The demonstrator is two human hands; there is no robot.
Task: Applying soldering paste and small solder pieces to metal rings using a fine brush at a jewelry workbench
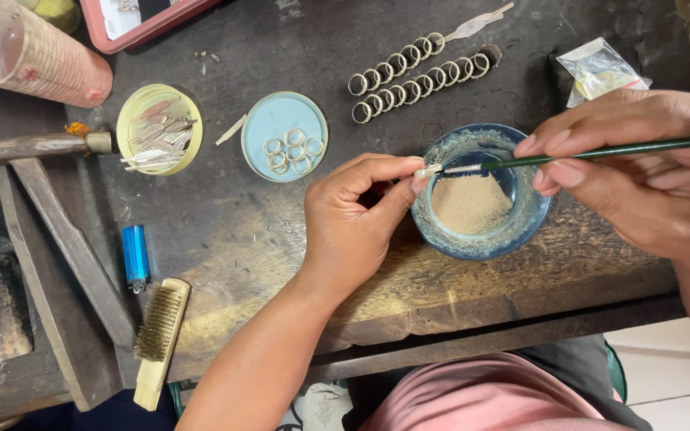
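Left hand (353,219) pinched a small ring (423,171) over the blue bowl (521,227). Right hand (640,172) gripped a green brush (600,152), tip touching the ring.

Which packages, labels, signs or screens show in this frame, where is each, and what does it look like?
Plastic bag: upper right of the bench, just above the right hand; small, clear, crumpled, with pale yellowish contents.
Lighter: left part of the bench beside the wire brush; small blue cylinder with a metal end, no label readable.
No signs or screens in view.
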